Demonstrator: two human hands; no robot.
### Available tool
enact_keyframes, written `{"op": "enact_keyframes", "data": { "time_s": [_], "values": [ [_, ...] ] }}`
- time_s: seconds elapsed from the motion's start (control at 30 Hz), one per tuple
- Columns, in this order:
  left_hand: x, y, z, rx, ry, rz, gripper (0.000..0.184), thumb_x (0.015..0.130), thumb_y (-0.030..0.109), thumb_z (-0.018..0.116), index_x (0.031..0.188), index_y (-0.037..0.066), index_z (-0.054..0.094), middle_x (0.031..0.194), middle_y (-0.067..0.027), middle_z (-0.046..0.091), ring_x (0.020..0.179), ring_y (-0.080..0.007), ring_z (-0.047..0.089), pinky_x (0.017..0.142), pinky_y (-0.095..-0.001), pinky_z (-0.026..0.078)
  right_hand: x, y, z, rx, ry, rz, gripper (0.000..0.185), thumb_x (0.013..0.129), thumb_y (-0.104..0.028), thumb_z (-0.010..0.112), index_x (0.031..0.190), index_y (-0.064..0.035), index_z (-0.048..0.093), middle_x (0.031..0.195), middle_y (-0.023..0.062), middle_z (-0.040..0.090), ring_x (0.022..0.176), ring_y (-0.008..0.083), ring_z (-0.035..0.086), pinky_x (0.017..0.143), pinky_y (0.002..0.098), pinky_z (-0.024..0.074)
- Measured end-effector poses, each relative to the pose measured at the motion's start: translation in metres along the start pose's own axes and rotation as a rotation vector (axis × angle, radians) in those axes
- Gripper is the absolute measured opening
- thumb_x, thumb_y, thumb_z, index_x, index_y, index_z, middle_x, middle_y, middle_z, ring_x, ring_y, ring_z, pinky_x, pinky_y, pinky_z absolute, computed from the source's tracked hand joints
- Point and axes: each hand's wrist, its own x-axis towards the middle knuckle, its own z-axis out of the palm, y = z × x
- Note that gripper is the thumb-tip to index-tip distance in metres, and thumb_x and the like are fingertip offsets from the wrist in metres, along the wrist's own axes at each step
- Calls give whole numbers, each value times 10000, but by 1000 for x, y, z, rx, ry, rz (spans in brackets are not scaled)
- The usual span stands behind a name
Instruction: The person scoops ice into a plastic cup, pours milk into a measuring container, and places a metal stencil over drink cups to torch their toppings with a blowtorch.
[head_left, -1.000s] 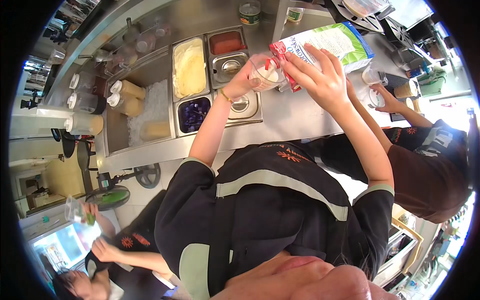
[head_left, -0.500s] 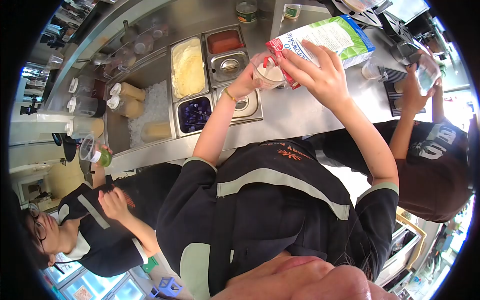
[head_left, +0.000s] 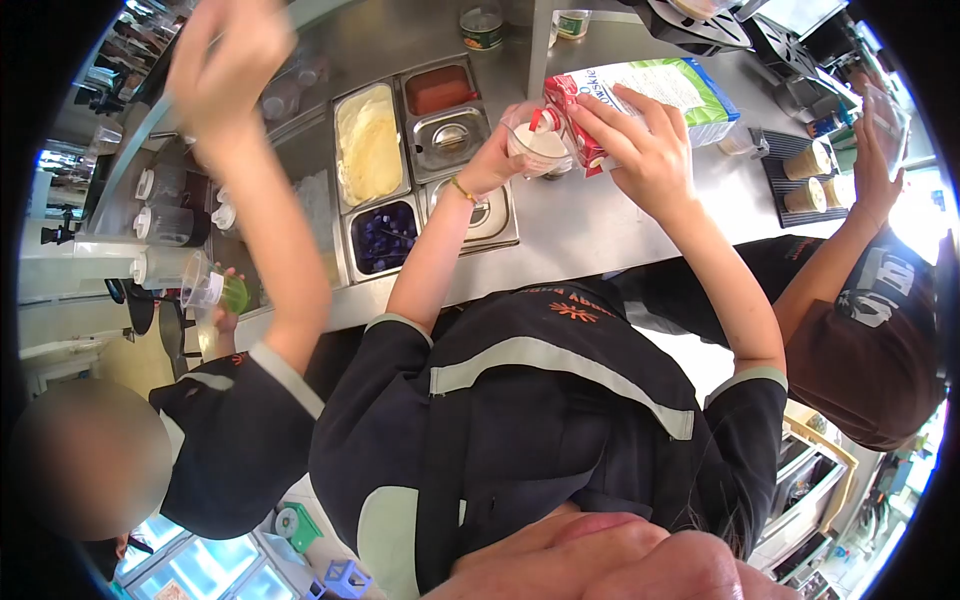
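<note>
Carton [head_left: 672, 82]: "owskie" (pt. of wd.); apron [head_left: 560, 345] txt illeg.

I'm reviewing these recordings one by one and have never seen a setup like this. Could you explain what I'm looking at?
There is no machine here: a person works with two bare hands. Every picture comes from one camera worn on that person's head, looking forward and down, so their own clothes and lower face show too.

The left hand holds a clear cup with something white inside. The right hand holds a tilted carton, its spout end at the cup.

Metal pans sit in the counter, some lidded, others showing yellow, reddish and dark purple food. The other arms, at both sides, belong to co-workers.
</note>
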Motion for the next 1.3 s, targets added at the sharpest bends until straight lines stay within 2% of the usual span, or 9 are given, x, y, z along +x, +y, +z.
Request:
{"op": "enact_keyframes", "data": {
  "time_s": [0.3, 0.43, 0.53, 0.77, 1.0, 1.13, 1.17, 1.2, 1.3],
  "values": [
    [27, 1, 28, -25, 53, 28, 1085, 660, 481, 831, 1450, 98, 193, 1423, -60, 370, 1330, -207, 373, 1080, -367, 349, -21, 15, -7, 177, 54, 293, 656, 587, -39, 718, 1214, -205, 616, 1179, -35, 643, 1042, 237, 583, 841, 365, 406],
    [40, -16, 42, -10, 34, 18, 1035, 651, 490, 833, 1423, 117, 253, 1411, -47, 374, 1303, -203, 394, 1044, -356, 386, -50, 24, -4, 323, 216, 548, 624, 600, -54, 765, 1198, -99, 594, 1100, 85, 667, 1039, 250, 612, 889, 349, 425],
    [45, -29, 53, -14, 9, -20, 1022, 636, 485, 845, 1410, 129, 279, 1386, -39, 384, 1276, -195, 412, 1000, -345, 427, -82, 23, 1, 586, 414, 838, 631, 625, -67, 806, 1208, -62, 566, 1093, 98, 662, 1029, 208, 617, 907, 330, 446],
    [18, -74, 86, -111, 15, -155, 1065, 612, 582, 815, 1414, 129, 281, 1354, -54, 415, 1254, -192, 435, 960, -362, 459, -195, 27, 41, 527, 588, 1233, 585, 664, -111, 865, 1116, -1, 510, 1059, 99, 597, 964, 164, 585, 878, 305, 449],
    [14, -82, 101, -149, 5, -153, 1040, 639, 512, 824, 1418, 120, 258, 1325, -59, 436, 1187, -188, 490, 896, -366, 508, -245, 62, 90, 533, 693, 1248, 689, 667, -139, 874, 1172, 0, 426, 1037, 103, 584, 939, 167, 575, 845, 287, 447],
    [21, -82, 97, -185, -20, -126, 1025, 657, 482, 824, 1418, 110, 248, 1325, -53, 439, 1166, -189, 506, 872, -373, 529, -235, 48, 67, -69, 396, 1283, 886, 626, -240, 887, 1256, 16, 319, 1304, 198, 356, 1238, 276, 357, 1018, 438, 315],
    [23, -82, 96, -143, -9, -110, 1044, 647, 523, 813, 1423, 105, 253, 1320, -61, 451, 1150, -190, 519, 852, -363, 534, -241, 43, 65, -12, 544, 1271, 952, 628, -265, 866, 1301, 17, 255, 1351, 206, 239, 1290, 312, 242, 1059, 487, 237],
    [25, -82, 95, -103, 5, -90, 1065, 637, 563, 801, 1427, 101, 257, 1316, -68, 464, 1134, -191, 532, 832, -353, 539, -234, 31, 58, -65, 626, 1159, 834, 708, -266, 792, 1299, 16, 277, 1301, 184, 301, 1254, 295, 303, 1054, 458, 265],
    [24, -72, 98, -144, -16, -112, 1059, 631, 552, 809, 1424, 100, 272, 1324, -67, 464, 1141, -196, 535, 831, -358, 547, -180, 0, 35, 584, 628, 1012, 473, 816, -243, 684, 1134, 8, 441, 1109, 125, 453, 1086, 242, 439, 971, 377, 337]
  ]
}}
